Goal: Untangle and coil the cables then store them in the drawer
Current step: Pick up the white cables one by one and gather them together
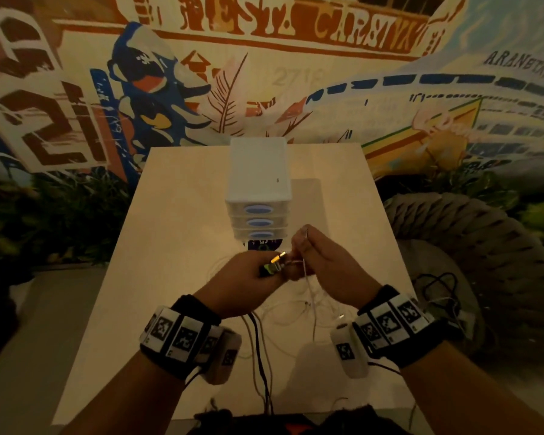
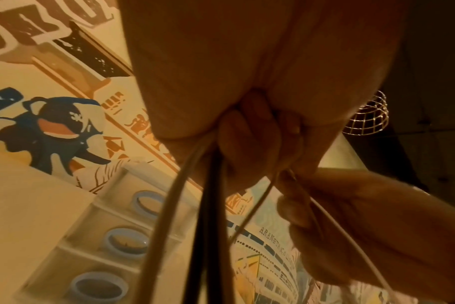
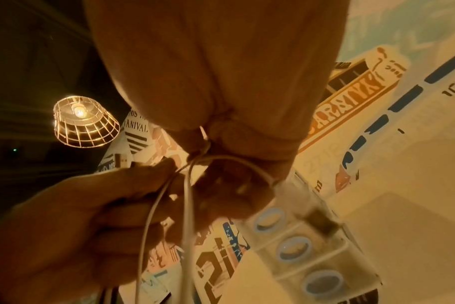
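Above the middle of the pale table (image 1: 176,246), my left hand (image 1: 275,267) grips a bundle of cable ends, and a metal USB plug (image 1: 278,257) sticks out of the fist. A black cable (image 2: 208,226) and a white cable (image 2: 169,216) hang down from it. Right beside it, my right hand (image 1: 303,255) pinches a thin white cable (image 3: 189,205) that loops over its fingers. More white cable (image 1: 296,309) lies tangled on the table under both hands. Behind them stands the white three-drawer unit (image 1: 258,183) with blue handles, its drawers all shut.
A dark printed tag (image 1: 261,245) lies just in front of the drawer unit. A large woven pouf (image 1: 484,240) sits to the right of the table with a black cable (image 1: 437,284) on it. A painted wall stands behind. A wire-caged lamp (image 3: 83,123) hangs overhead.
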Action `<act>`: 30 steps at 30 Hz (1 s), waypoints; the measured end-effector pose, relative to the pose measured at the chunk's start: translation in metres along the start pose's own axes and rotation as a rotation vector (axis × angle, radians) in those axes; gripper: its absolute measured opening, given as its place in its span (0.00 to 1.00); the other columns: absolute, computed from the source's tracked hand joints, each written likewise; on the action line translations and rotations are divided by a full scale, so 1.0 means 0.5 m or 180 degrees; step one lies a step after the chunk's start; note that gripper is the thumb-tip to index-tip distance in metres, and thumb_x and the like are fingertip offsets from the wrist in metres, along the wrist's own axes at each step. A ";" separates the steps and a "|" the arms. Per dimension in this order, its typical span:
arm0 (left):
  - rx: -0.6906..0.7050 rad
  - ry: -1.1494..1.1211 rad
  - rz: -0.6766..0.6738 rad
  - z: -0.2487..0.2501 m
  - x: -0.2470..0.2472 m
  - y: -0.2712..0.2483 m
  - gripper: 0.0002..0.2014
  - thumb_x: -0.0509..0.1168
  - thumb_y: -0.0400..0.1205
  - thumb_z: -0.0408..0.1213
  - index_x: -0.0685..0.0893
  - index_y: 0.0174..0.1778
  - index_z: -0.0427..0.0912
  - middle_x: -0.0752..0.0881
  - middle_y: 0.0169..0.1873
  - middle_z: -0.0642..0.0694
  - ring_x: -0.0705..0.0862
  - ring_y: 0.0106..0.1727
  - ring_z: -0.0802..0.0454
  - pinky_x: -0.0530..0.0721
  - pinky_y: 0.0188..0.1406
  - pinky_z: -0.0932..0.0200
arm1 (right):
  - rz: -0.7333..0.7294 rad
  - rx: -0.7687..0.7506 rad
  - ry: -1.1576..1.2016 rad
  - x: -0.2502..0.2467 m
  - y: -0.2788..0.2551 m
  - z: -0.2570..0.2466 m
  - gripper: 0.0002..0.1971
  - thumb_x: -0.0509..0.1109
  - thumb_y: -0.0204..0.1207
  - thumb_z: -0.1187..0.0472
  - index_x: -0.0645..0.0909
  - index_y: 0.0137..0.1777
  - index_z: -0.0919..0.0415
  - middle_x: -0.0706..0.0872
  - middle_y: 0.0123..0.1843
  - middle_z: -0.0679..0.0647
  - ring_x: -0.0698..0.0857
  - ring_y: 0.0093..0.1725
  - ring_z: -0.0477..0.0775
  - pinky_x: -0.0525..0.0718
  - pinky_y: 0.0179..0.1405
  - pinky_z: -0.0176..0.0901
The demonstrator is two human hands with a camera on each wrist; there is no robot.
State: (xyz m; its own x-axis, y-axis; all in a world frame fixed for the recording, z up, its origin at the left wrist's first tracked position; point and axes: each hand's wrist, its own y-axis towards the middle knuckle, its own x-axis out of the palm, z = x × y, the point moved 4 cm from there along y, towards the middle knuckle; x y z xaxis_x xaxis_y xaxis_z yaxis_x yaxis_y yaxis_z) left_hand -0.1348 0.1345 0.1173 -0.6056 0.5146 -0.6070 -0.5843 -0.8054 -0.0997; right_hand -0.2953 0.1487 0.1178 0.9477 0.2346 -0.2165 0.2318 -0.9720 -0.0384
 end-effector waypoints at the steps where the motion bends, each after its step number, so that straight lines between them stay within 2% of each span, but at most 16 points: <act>1: -0.0010 -0.0053 0.0134 -0.002 -0.007 -0.001 0.14 0.65 0.88 0.51 0.88 0.42 0.49 0.79 0.24 0.51 0.73 0.26 0.59 0.68 0.29 0.61 | -0.0085 0.0056 -0.0122 0.007 -0.004 0.008 0.12 0.54 0.90 0.48 0.75 0.48 0.47 0.88 0.37 0.47 0.88 0.34 0.49 0.85 0.38 0.46; 3: -0.0096 -0.0229 0.0437 -0.006 -0.022 -0.003 0.13 0.63 0.89 0.48 0.88 0.44 0.50 0.77 0.20 0.57 0.72 0.23 0.61 0.65 0.25 0.67 | -0.0066 -0.0007 -0.0566 0.011 -0.008 0.017 0.13 0.54 0.90 0.47 0.76 0.49 0.49 0.84 0.32 0.41 0.80 0.29 0.41 0.77 0.34 0.41; 4: -0.0181 -0.0376 0.0629 -0.011 -0.030 -0.003 0.12 0.62 0.89 0.47 0.88 0.43 0.56 0.76 0.18 0.58 0.71 0.21 0.62 0.65 0.24 0.67 | 0.0014 -0.0082 -0.0801 0.011 -0.007 0.018 0.14 0.55 0.90 0.46 0.77 0.49 0.50 0.82 0.31 0.38 0.77 0.29 0.39 0.74 0.35 0.39; 7: -0.0313 -0.0834 0.1010 -0.021 -0.043 -0.001 0.19 0.59 0.90 0.51 0.86 0.35 0.70 0.74 0.17 0.55 0.69 0.19 0.60 0.68 0.26 0.58 | 0.0228 -0.0243 -0.1063 0.015 -0.002 0.011 0.12 0.60 0.88 0.44 0.83 0.49 0.45 0.84 0.36 0.36 0.81 0.37 0.37 0.74 0.39 0.32; 9: -0.0290 -0.1090 0.1026 -0.011 -0.032 0.002 0.16 0.57 0.91 0.49 0.87 0.44 0.66 0.77 0.19 0.57 0.72 0.20 0.62 0.71 0.27 0.61 | 0.0325 -0.0332 -0.1060 0.027 0.003 0.000 0.11 0.63 0.87 0.45 0.86 0.55 0.43 0.88 0.42 0.35 0.85 0.44 0.36 0.78 0.43 0.32; 11: -0.0299 -0.1295 0.1043 0.002 -0.022 0.005 0.13 0.57 0.91 0.46 0.87 0.58 0.50 0.82 0.22 0.64 0.78 0.24 0.68 0.73 0.28 0.72 | 0.0361 -0.0448 -0.1053 0.040 0.006 -0.014 0.13 0.62 0.88 0.45 0.84 0.64 0.43 0.90 0.47 0.39 0.87 0.47 0.39 0.83 0.47 0.38; 12: -0.0319 -0.1360 0.1065 0.003 -0.020 0.007 0.14 0.57 0.91 0.45 0.86 0.62 0.45 0.82 0.23 0.65 0.79 0.25 0.69 0.74 0.28 0.73 | 0.0356 -0.0500 -0.1016 0.043 0.006 -0.021 0.13 0.61 0.88 0.46 0.83 0.66 0.44 0.89 0.46 0.36 0.86 0.46 0.37 0.81 0.45 0.34; 14: -0.0292 -0.1343 0.1039 -0.001 -0.018 0.008 0.15 0.58 0.91 0.46 0.85 0.65 0.45 0.85 0.28 0.64 0.80 0.29 0.68 0.76 0.33 0.70 | 0.0279 -0.0505 -0.0951 0.044 0.007 -0.030 0.13 0.61 0.89 0.51 0.81 0.69 0.46 0.84 0.43 0.24 0.83 0.44 0.28 0.76 0.44 0.24; 16: -0.0244 -0.1258 0.1002 -0.011 -0.016 0.009 0.14 0.60 0.91 0.48 0.85 0.66 0.47 0.90 0.44 0.59 0.88 0.47 0.62 0.84 0.49 0.58 | 0.0175 -0.0330 -0.0799 0.040 0.007 -0.024 0.15 0.60 0.90 0.57 0.79 0.72 0.44 0.82 0.43 0.21 0.81 0.47 0.23 0.74 0.48 0.21; 17: -0.0239 -0.1184 0.1041 -0.014 -0.015 0.008 0.14 0.61 0.91 0.49 0.86 0.66 0.48 0.91 0.52 0.55 0.88 0.56 0.57 0.86 0.57 0.51 | 0.0143 -0.0230 -0.0659 0.039 0.005 -0.021 0.16 0.59 0.90 0.61 0.79 0.69 0.41 0.82 0.41 0.22 0.80 0.45 0.23 0.74 0.48 0.23; 18: -0.0233 -0.1115 0.1119 -0.020 -0.013 0.008 0.14 0.62 0.90 0.49 0.86 0.65 0.48 0.90 0.55 0.52 0.88 0.59 0.54 0.85 0.62 0.45 | 0.0160 -0.0157 -0.0539 0.036 0.005 -0.017 0.17 0.58 0.89 0.63 0.80 0.62 0.38 0.81 0.38 0.23 0.80 0.42 0.25 0.73 0.47 0.26; 21: -0.0244 -0.1082 0.1368 -0.021 -0.008 0.007 0.13 0.65 0.89 0.48 0.88 0.61 0.46 0.91 0.54 0.50 0.88 0.58 0.54 0.85 0.62 0.42 | 0.0248 -0.0070 -0.0480 0.032 0.008 -0.006 0.22 0.56 0.88 0.66 0.75 0.42 0.36 0.80 0.34 0.32 0.78 0.36 0.29 0.71 0.42 0.29; 23: -0.0227 -0.1041 0.1534 -0.024 -0.007 0.006 0.13 0.65 0.86 0.48 0.89 0.59 0.46 0.91 0.52 0.50 0.88 0.57 0.54 0.86 0.60 0.45 | 0.0163 -0.0046 -0.0529 0.033 0.008 -0.005 0.23 0.58 0.87 0.69 0.75 0.37 0.39 0.80 0.30 0.30 0.78 0.32 0.31 0.71 0.36 0.27; 25: -0.0210 -0.1014 0.1642 -0.023 -0.008 0.006 0.09 0.65 0.88 0.44 0.88 0.54 0.44 0.90 0.48 0.49 0.88 0.52 0.57 0.86 0.53 0.54 | 0.0072 0.0039 -0.0612 0.032 0.008 0.003 0.19 0.61 0.88 0.66 0.79 0.37 0.46 0.80 0.26 0.31 0.78 0.29 0.33 0.69 0.32 0.26; 27: -0.0202 -0.1064 0.1626 -0.017 -0.010 0.005 0.05 0.64 0.89 0.35 0.86 0.51 0.41 0.89 0.44 0.48 0.87 0.45 0.64 0.81 0.45 0.70 | 0.0024 0.0127 -0.0612 0.031 0.003 0.006 0.17 0.61 0.89 0.61 0.84 0.41 0.47 0.82 0.27 0.33 0.80 0.29 0.32 0.70 0.31 0.24; 30: -0.0238 -0.1000 0.1522 -0.013 -0.007 0.007 0.06 0.62 0.89 0.29 0.84 0.52 0.39 0.88 0.44 0.49 0.86 0.44 0.66 0.80 0.42 0.75 | -0.0050 0.0131 -0.0574 0.039 0.001 0.007 0.13 0.62 0.89 0.57 0.89 0.50 0.52 0.84 0.32 0.39 0.80 0.31 0.32 0.71 0.34 0.23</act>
State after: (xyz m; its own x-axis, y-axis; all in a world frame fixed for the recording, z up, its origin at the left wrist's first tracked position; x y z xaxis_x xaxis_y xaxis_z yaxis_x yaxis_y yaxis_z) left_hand -0.1314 0.1280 0.1138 -0.9310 0.1418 -0.3363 -0.1734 -0.9827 0.0657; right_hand -0.2774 0.1529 0.1104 0.8884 0.2472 -0.3869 0.2337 -0.9688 -0.0822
